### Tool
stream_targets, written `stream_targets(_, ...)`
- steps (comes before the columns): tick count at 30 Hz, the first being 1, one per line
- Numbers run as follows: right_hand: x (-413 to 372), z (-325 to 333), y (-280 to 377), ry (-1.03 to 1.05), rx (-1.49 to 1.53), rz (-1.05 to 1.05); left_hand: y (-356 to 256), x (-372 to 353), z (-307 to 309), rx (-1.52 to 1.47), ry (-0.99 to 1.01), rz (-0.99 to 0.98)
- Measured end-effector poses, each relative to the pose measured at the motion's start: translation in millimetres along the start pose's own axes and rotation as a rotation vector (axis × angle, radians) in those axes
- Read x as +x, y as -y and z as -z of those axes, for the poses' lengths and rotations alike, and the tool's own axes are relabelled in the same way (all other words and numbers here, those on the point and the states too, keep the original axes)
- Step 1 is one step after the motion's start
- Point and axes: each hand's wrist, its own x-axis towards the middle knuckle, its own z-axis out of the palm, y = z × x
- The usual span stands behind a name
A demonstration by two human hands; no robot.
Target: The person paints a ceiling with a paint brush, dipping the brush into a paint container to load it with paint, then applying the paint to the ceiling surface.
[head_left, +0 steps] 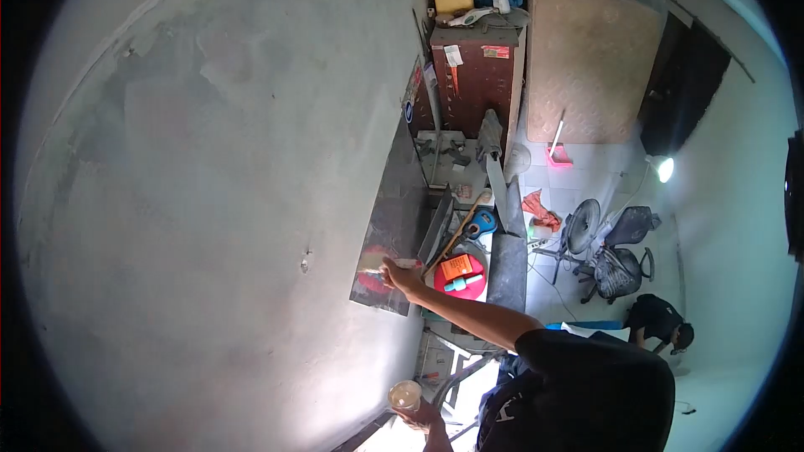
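My left hand (423, 418) is wrapped round a clear cup (405, 395) with pale beige contents, low in the view. My right arm stretches out to a dark, glossy panel (392, 218) along the grey wall. In my right hand (402, 278) is what looks like a paintbrush (371, 262), its pale end over the panel's surface. Reddish patches show on the panel around it. Near my right forearm is a round red seat or lid (474, 290) with an orange box (456, 267) and a teal bottle (462, 284) on it.
A blue tape measure (481, 224) and a wooden stick (456, 241) lie beyond the red round top. A brown cabinet (473, 75) and an upright mattress (590, 63) stand farther off. To the right are a fan (582, 226), an office chair (618, 272) and another person (657, 322).
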Motion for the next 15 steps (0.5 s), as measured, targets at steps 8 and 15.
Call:
stream_targets(8,11,-52,-17,0.036,0.026,-0.044,-12,-2,8,0.086,-0.026,-0.055)
stream_targets(15,51,-180,46,0.086,-0.024,-0.087,-5,3,9,0.045,0.073,0.036)
